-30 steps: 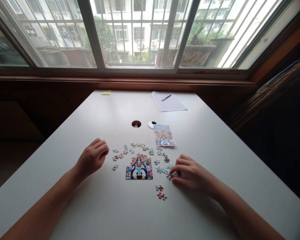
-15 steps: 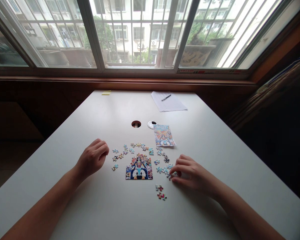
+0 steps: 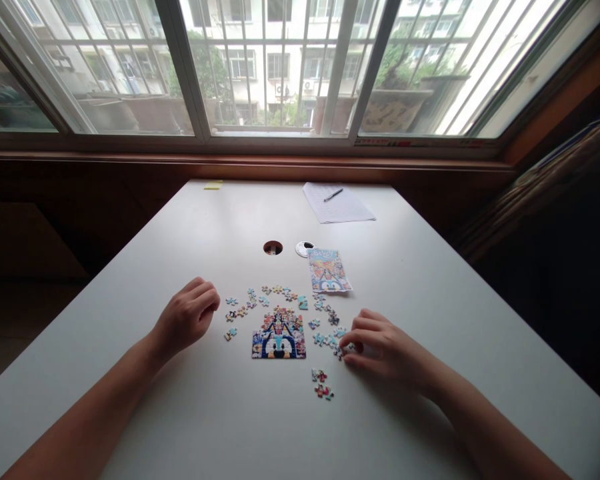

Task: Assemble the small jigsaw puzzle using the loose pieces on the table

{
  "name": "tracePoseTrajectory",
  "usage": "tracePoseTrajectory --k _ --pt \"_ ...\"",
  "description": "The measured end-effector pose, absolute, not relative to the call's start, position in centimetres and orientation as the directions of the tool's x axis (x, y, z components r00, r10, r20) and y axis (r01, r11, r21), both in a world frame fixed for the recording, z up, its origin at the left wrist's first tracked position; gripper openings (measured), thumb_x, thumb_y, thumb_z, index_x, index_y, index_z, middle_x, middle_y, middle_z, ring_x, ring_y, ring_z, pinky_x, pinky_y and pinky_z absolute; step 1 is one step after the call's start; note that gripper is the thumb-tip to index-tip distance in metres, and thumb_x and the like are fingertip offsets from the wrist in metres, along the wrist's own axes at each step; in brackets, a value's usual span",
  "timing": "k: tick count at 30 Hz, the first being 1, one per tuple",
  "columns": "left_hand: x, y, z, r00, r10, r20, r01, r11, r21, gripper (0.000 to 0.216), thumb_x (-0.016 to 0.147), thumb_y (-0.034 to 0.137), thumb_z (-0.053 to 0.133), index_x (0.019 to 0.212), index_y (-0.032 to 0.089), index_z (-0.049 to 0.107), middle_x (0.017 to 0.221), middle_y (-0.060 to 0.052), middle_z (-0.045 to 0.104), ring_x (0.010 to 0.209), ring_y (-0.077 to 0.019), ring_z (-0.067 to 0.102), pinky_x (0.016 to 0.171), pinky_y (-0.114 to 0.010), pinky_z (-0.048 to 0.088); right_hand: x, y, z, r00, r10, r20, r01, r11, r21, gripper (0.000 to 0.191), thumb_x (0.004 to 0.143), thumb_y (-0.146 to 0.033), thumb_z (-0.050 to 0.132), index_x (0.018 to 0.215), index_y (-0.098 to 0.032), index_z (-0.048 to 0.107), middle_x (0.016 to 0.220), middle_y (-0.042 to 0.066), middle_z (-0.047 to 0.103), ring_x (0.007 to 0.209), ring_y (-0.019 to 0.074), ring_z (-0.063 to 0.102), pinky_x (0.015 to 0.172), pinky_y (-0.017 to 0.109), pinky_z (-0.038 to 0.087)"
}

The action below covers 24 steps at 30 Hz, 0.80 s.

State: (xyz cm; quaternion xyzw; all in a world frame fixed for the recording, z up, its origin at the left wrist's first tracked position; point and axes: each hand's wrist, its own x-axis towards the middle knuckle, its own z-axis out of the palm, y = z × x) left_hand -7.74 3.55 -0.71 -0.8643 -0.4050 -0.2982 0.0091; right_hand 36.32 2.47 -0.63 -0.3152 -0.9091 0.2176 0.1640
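Observation:
A partly assembled jigsaw puzzle (image 3: pixel 279 343) lies on the white table, showing a blue dog's face with many small figures above it. My left hand (image 3: pixel 190 310) rests to its left, fingers curled in and nothing visible in them. On the other side, my right hand (image 3: pixel 377 343) has thumb and forefinger bent around a small puzzle piece (image 3: pixel 351 347), mostly hidden by the fingers. Light-blue puzzle pieces (image 3: pixel 325 340) lie right beside those fingertips. More loose pieces (image 3: pixel 242 311) arc around the puzzle's left and top, and several reddish pieces (image 3: pixel 323 392) lie below right.
Behind the pieces lies a picture sheet (image 3: pixel 329 270) of the design, overlapping a round cable cover (image 3: pixel 304 249). A cable hole (image 3: pixel 273 248) opens in the table beside it. Farther back are paper sheets (image 3: pixel 337 208) with a pen (image 3: pixel 333 195) and a yellow note (image 3: pixel 213 185).

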Motion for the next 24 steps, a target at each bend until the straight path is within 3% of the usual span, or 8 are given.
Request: tracePoseTrajectory --k 24 --pt "-7.21 3.39 -0.69 0.536 0.678 0.503 0.681 -0.7 0.218 0.024 0.09 -0.001 0.047 0.079 0.018 0.055 0.079 -0.004 0.06 0.083 -0.0195 0.051 0.069 -0.032 0.045 36.16 2.23 -0.16 -0.744 0.646 0.167 0.496 0.703 -0.509 0.012 0.094 -0.03 0.067 0.1 -0.023 0.075 0.081 0.006 0.065 0.083 0.0212 0.055 0.075 0.035 0.045"
